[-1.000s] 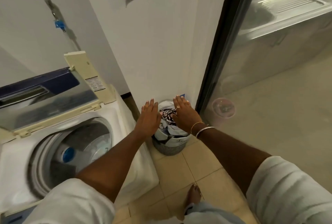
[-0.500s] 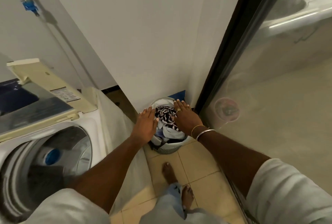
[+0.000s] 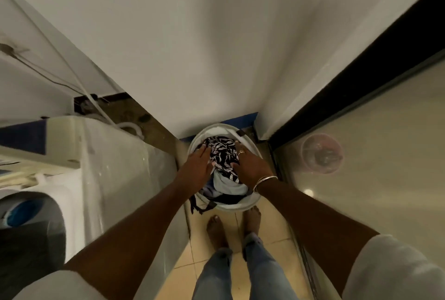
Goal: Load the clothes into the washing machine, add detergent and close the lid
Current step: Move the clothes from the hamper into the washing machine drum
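Observation:
A round white laundry basket [image 3: 250, 204] stands on the floor in the corner, filled with clothes. On top lies a black-and-white patterned garment [image 3: 222, 152], with pale blue and white clothes [image 3: 227, 185] under it. My left hand [image 3: 196, 168] lies on the left side of the pile with its fingers extended. On the right side my right hand [image 3: 249, 164], with a ring and bangles, reaches into the clothes; its fingertips are hidden in the fabric. The top-loading washing machine [image 3: 115, 162] stands at the left, its lid raised and its drum [image 3: 29, 222] open.
A white wall rises straight ahead of the basket. A dark-framed glass door [image 3: 361, 155] runs along the right. My bare feet [image 3: 232, 223] stand on beige tiles just before the basket. A white hose [image 3: 125, 128] lies behind the machine.
I have bent lower over the basket, which now fills more of the view. Both hands have sunk from its rim onto the pile of clothes.

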The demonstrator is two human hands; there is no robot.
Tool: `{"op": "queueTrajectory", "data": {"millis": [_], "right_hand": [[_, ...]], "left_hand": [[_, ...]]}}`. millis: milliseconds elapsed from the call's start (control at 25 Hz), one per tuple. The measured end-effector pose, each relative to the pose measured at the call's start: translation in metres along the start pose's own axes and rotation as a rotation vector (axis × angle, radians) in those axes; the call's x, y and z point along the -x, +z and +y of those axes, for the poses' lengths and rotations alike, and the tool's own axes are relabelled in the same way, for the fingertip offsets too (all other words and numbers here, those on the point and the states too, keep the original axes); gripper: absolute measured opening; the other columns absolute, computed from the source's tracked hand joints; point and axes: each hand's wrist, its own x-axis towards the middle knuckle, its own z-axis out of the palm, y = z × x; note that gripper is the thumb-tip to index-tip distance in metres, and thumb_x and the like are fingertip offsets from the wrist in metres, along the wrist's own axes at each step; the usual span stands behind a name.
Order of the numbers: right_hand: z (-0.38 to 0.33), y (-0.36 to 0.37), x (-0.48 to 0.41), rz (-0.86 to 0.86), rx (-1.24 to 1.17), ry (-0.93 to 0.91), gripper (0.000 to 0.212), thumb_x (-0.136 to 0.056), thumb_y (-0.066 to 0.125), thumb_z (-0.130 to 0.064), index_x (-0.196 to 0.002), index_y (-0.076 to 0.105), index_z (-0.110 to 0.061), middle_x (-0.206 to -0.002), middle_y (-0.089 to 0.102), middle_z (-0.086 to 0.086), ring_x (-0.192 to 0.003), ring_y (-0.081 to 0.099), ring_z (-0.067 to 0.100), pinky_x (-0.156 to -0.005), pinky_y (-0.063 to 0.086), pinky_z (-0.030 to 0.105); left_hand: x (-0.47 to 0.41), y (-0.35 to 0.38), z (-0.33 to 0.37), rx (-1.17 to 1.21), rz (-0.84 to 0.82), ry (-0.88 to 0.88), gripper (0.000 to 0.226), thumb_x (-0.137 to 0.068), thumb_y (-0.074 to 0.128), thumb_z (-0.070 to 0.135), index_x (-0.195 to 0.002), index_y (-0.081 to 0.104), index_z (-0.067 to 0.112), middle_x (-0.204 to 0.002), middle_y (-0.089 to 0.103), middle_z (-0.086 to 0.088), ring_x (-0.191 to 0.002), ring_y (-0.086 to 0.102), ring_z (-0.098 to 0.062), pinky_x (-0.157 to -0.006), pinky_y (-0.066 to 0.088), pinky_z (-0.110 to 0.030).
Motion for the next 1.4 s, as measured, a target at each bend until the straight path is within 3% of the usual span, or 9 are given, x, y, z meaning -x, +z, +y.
{"op": "queueTrajectory", "data": {"millis": [120, 280, 560, 640, 840, 960, 1120, 1280, 1400], "right_hand": [[0.029, 0.039, -0.057, -0.065, -0.015, 0.017, 0.073, -0.099, 0.050, -0.037, -0.158, 0.013, -0.015, -0.151, 0.045, 0.014, -0.132, 0.049, 0.032, -0.105, 0.041, 0.037], [0.065, 0.088, -0.118, -0.131, -0.037, 0.058, 0.081, -0.093, 0.059, -0.041, -0.157, 0.017, -0.016, -0.153, 0.040, 0.015, -0.140, 0.039, 0.032, -0.115, 0.035, 0.042], [0.119, 0.176, -0.229, -0.204, 0.035, 0.075, 0.130, -0.066, 0.075, -0.069, -0.157, -0.004, -0.020, -0.165, 0.004, 0.012, -0.151, 0.013, 0.034, -0.121, 0.021, 0.050], [0.128, 0.189, -0.240, -0.173, 0.072, 0.090, 0.122, -0.070, 0.074, -0.066, -0.157, 0.004, -0.017, -0.163, 0.014, 0.013, -0.148, 0.023, 0.034, -0.118, 0.029, 0.050], [0.114, 0.164, -0.223, 0.044, 0.079, 0.021, 0.034, -0.087, 0.060, -0.027, -0.115, 0.065, -0.008, -0.121, 0.062, 0.013, -0.111, 0.062, 0.032, -0.094, 0.050, 0.038], [0.101, 0.129, -0.191, 0.167, -0.137, -0.044, 0.041, -0.082, 0.044, -0.029, -0.104, 0.070, -0.005, -0.109, 0.065, 0.016, -0.108, 0.059, 0.034, -0.104, 0.045, 0.037], [0.067, 0.073, -0.134, 0.057, -0.542, 0.037, 0.046, -0.093, 0.056, -0.001, -0.137, 0.053, -0.012, -0.119, 0.056, -0.007, -0.116, 0.044, 0.001, -0.088, 0.027, -0.009], [0.032, 0.041, -0.095, 0.120, -0.892, -0.031, 0.041, -0.095, 0.060, -0.008, -0.135, 0.052, -0.007, -0.122, 0.065, 0.001, -0.111, 0.063, 0.010, -0.098, 0.051, 0.020], [0.001, 0.016, -0.068, 0.115, -1.170, 0.000, 0.040, -0.095, 0.059, -0.007, -0.134, 0.052, -0.007, -0.120, 0.066, 0.009, -0.111, 0.064, 0.018, -0.095, 0.054, 0.028]], "left_hand": [[-0.042, 0.036, -0.025, 0.058, -0.052, -0.058, 0.048, -0.102, 0.044, 0.023, -0.146, 0.042, 0.004, -0.142, 0.053, -0.020, -0.129, 0.051, -0.035, -0.106, 0.039, -0.036], [-0.094, 0.082, -0.059, 0.039, -0.143, -0.107, 0.052, -0.100, 0.052, 0.022, -0.149, 0.038, 0.011, -0.144, 0.051, -0.017, -0.131, 0.050, -0.032, -0.105, 0.039, -0.034], [-0.194, 0.194, -0.132, -0.176, -0.193, -0.059, 0.115, -0.077, 0.076, 0.052, -0.159, -0.001, 0.029, -0.165, 0.002, -0.017, -0.152, 0.003, -0.041, -0.122, 0.016, -0.055], [-0.208, 0.211, -0.135, -0.184, -0.238, -0.081, 0.126, -0.072, 0.080, 0.053, -0.157, -0.010, 0.031, -0.164, -0.006, -0.019, -0.151, -0.001, -0.043, -0.121, 0.017, -0.057], [-0.203, 0.205, -0.129, -0.063, -0.149, -0.037, 0.130, -0.070, 0.081, 0.050, -0.157, -0.014, 0.030, -0.162, 0.012, -0.020, -0.149, 0.018, -0.040, -0.117, 0.029, -0.056], [-0.178, 0.175, -0.112, 0.018, -0.103, -0.034, 0.131, -0.070, 0.081, 0.052, -0.156, -0.015, 0.031, -0.164, 0.009, -0.017, -0.151, 0.014, -0.037, -0.120, 0.024, -0.056], [-0.145, 0.134, -0.085, 0.188, 0.001, -0.086, 0.143, -0.057, 0.090, 0.052, -0.156, -0.011, 0.038, -0.164, 0.004, -0.014, -0.152, 0.011, -0.035, -0.122, 0.022, -0.051], [-0.115, 0.097, -0.054, 0.421, 0.096, -0.123, 0.119, -0.054, 0.084, 0.055, -0.152, 0.020, 0.035, -0.160, 0.024, -0.003, -0.148, 0.024, -0.023, -0.122, 0.027, -0.046], [-0.076, 0.056, -0.020, 0.654, 0.158, -0.119, 0.089, -0.064, 0.085, 0.037, -0.138, 0.038, 0.023, -0.143, 0.044, 0.004, -0.135, 0.041, -0.013, -0.117, 0.031, -0.025]]}}
